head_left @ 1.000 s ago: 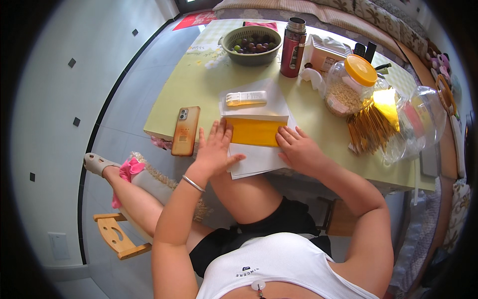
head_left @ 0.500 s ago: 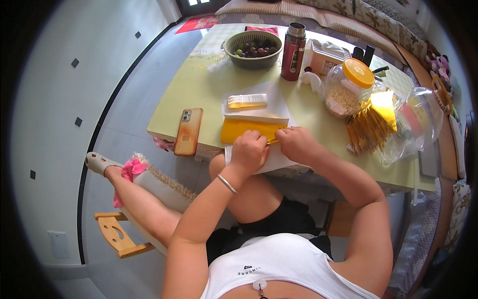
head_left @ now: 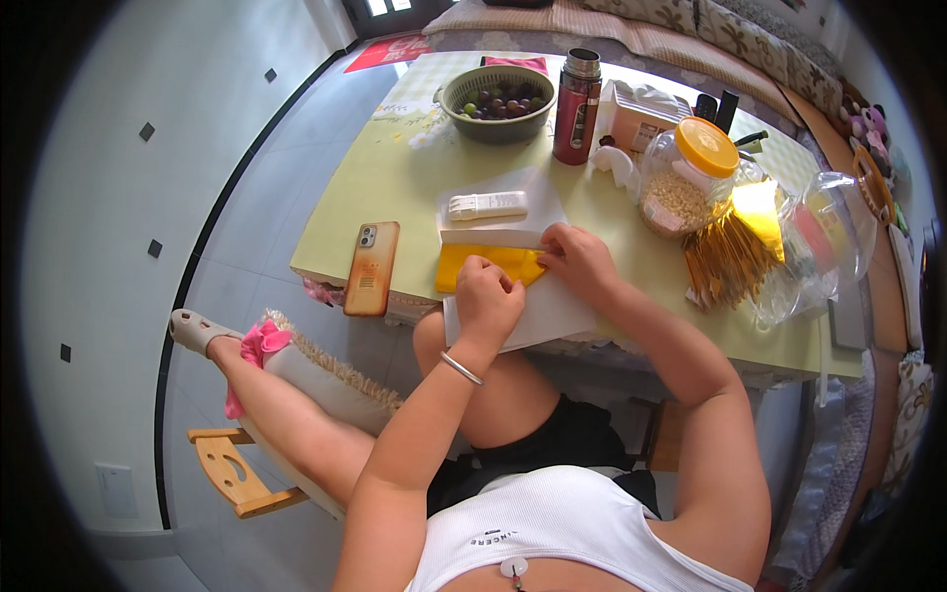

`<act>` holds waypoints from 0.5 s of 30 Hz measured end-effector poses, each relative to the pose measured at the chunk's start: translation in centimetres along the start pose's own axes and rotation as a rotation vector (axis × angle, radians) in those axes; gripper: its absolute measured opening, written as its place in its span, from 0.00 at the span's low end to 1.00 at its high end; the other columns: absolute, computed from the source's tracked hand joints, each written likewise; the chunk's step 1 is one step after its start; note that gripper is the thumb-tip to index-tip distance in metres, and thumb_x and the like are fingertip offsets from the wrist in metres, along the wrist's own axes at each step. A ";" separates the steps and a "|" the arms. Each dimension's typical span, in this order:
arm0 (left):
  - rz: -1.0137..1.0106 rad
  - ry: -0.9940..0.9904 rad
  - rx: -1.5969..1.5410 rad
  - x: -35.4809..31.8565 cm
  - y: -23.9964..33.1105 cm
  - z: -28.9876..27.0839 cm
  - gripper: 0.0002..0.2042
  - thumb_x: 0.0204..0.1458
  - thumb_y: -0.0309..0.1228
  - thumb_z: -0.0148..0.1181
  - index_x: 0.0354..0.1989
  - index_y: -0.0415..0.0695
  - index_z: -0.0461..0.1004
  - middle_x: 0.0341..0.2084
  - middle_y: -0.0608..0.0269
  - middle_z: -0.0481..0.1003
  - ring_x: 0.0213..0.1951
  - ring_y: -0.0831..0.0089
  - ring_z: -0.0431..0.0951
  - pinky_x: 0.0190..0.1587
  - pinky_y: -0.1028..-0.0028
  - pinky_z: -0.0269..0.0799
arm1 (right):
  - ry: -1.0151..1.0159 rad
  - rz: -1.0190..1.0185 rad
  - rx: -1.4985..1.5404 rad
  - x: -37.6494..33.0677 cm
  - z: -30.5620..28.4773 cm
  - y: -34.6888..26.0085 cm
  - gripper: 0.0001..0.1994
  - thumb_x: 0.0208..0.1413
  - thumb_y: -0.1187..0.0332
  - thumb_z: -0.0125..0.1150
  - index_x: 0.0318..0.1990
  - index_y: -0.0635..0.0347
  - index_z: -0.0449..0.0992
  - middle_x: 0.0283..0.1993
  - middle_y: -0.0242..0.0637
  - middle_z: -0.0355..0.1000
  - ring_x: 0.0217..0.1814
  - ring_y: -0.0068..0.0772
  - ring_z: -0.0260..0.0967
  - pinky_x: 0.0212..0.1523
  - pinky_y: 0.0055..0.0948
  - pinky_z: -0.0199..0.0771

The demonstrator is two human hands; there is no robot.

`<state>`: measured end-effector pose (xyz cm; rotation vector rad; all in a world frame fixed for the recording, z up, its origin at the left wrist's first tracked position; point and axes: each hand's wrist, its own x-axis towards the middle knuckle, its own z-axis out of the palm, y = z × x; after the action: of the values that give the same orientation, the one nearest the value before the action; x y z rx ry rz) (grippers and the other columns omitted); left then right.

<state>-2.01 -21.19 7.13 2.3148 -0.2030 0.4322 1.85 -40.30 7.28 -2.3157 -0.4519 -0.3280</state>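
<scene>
On the table (head_left: 395, 187), left of the fingers: an orange phone (head_left: 372, 267), lying flat near the edge. Just beyond the fingers: a small white packet (head_left: 487, 205). Farther back: a green bowl (head_left: 497, 100) of dark and green fruit, with a red flask (head_left: 576, 107) upright beside it and a white box (head_left: 641, 116) behind. To the right of the fingers: a clear jar (head_left: 688, 178) with an orange lid, a bundle of thin brown sticks (head_left: 725, 264), clear plastic wrapping (head_left: 819, 247). Below and left of the fingers, on the floor: a small wooden stool (head_left: 232, 474).
</scene>
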 end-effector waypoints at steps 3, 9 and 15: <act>0.003 0.004 0.007 -0.1 -0.6 0.3 0.08 0.41 0.28 0.69 0.18 0.38 0.77 0.34 0.51 0.73 0.40 0.54 0.74 0.47 0.59 0.71 | 0.056 -0.059 -0.003 0.2 0.5 -0.6 0.14 0.47 0.70 0.72 0.40 0.58 0.73 0.31 0.38 0.76 0.37 0.42 0.75 0.39 0.40 0.76; 0.048 0.068 0.061 0.0 -0.3 0.5 0.09 0.39 0.26 0.71 0.16 0.37 0.76 0.31 0.50 0.74 0.37 0.54 0.76 0.45 0.59 0.73 | 0.062 -0.367 -0.234 -0.3 0.1 -0.5 0.20 0.51 0.67 0.69 0.50 0.63 0.73 0.53 0.45 0.75 0.58 0.47 0.70 0.58 0.42 0.70; 0.047 0.117 0.055 -0.1 -0.8 1.1 0.09 0.38 0.26 0.70 0.15 0.37 0.75 0.30 0.51 0.74 0.36 0.54 0.76 0.43 0.59 0.73 | -0.299 -0.486 -0.351 -3.7 -0.6 -3.3 0.36 0.59 0.51 0.59 0.68 0.69 0.60 0.76 0.53 0.52 0.80 0.52 0.43 0.78 0.47 0.42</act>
<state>-1.62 -21.45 5.82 2.3334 -0.1912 0.6017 -2.85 -39.37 8.39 -2.5835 -1.1971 -0.3092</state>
